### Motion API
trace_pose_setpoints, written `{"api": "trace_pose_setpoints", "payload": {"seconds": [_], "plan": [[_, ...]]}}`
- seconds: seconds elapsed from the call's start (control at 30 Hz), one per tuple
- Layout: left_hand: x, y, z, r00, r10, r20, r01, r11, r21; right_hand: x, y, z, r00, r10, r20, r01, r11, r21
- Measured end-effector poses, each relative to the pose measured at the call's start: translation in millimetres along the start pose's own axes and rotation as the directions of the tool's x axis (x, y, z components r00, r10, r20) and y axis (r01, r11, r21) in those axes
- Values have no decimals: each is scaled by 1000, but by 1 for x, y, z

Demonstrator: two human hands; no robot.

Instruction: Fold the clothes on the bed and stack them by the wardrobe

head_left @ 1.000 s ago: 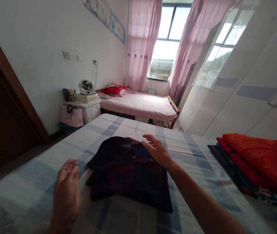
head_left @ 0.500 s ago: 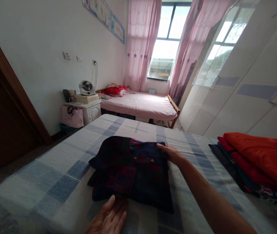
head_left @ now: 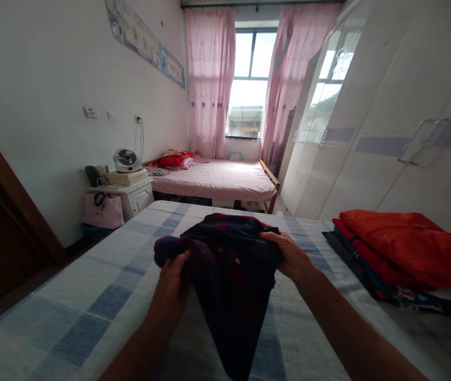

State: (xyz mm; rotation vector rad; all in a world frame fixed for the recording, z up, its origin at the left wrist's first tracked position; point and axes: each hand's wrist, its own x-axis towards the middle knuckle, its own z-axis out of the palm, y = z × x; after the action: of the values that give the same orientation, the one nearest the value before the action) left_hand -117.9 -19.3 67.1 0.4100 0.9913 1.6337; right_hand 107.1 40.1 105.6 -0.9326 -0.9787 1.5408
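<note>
Over the near bed (head_left: 108, 301), which has a sheet with white and blue checks, a dark garment (head_left: 231, 280) is held by two bare hands, in front of the person. The left hand (head_left: 173, 286) is closed on one side of the cloth, with the thumb on top, and a bunched fold stands out beyond its fingers. The right hand (head_left: 292, 256) is clamped on the opposite upper edge, also with the thumb on the upper face. Between the hands, the garment shows dark red patterns and two small shiny buttons (head_left: 237, 260). Its lower part narrows and falls to a point toward the person; whether this part touches the sheet, I cannot tell.

To the right of the garment, and well apart from it, a pile of folded clothes (head_left: 384, 280) lies on the same bed, with an orange piece (head_left: 404, 241) on its top. Behind the near bed there is a second bed (head_left: 217, 180) with a pink sheet, below the window (head_left: 251, 100). At the left, a small fan (head_left: 126, 160) stands on a box, which is on a white cabinet (head_left: 140, 198). A pink bag (head_left: 104, 209) is just beside this cabinet.
</note>
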Motion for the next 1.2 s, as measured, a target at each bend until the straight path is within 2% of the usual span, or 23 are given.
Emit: {"api": "trace_pose_setpoints", "payload": {"seconds": [0.03, 0.1, 0.17, 0.27, 0.33, 0.4, 0.47, 0.57, 0.67, 0.77, 0.87, 0.93, 1.07, 1.13, 1.2], "plan": [[8, 8, 10, 996, 31, 82, -34, 998, 44, -12, -8, -5, 998, -41, -46, 43, 998, 53], [22, 17, 24, 980, 15, 198, -40, 991, 127, -41, -14, -20, 983, -101, -152, 119, 987, 112], [36, 15, 28, 973, -45, 226, -3, 978, 209, -70, -5, -41, 970, -107, -217, 123, 991, 59], [50, -9, 16, 972, -143, 186, 68, 931, 359, -106, 28, -80, 956, 3, -294, -56, 983, -172], [55, -30, 4, 979, -163, 120, 91, 885, 456, -120, 49, -105, 908, 61, -414, -209, 923, -324], [58, -46, -6, 989, -134, 65, 80, 845, 529, -124, 60, -122, 871, 44, -489, -281, 862, -422], [63, -55, -11, 995, -89, 49, 44, 812, 582, -119, 62, -131, 884, 9, -467, -266, 830, -489], [75, -59, -8, 997, -34, 75, -22, 764, 645, -98, 59, -131, 919, -22, -394, -230, 782, -580], [89, -62, 0, 994, 39, 104, -101, 708, 699, -70, 61, -124, 921, -75, -383, -236, 676, -698], [98, -64, 7, 973, 114, 200, -225, 645, 730, -52, 66, -118, 940, -169, -296, -163, 539, -826], [101, -63, 10, 929, 166, 331, -365, 552, 750, -46, 67, -120, 965, -204, -162, -47, 474, -879], [104, -62, 8, 912, 221, 344, -409, 452, 793, -43, 65, -126, 956, -217, -197, -83, 444, -892], [115, -64, 5, 882, 338, 328, -418, 240, 876, -22, 57, -135, 906, -264, -331, -207, 408, -889], [119, -66, 7, 863, 344, 370, -442, 160, 883, -2, 54, -133, 896, -284, -341, -210, 406, -889], [121, -68, 10, 847, 318, 426, -477, 103, 873, 17, 51, -127, 907, -285, -310, -176, 411, -894]]}}
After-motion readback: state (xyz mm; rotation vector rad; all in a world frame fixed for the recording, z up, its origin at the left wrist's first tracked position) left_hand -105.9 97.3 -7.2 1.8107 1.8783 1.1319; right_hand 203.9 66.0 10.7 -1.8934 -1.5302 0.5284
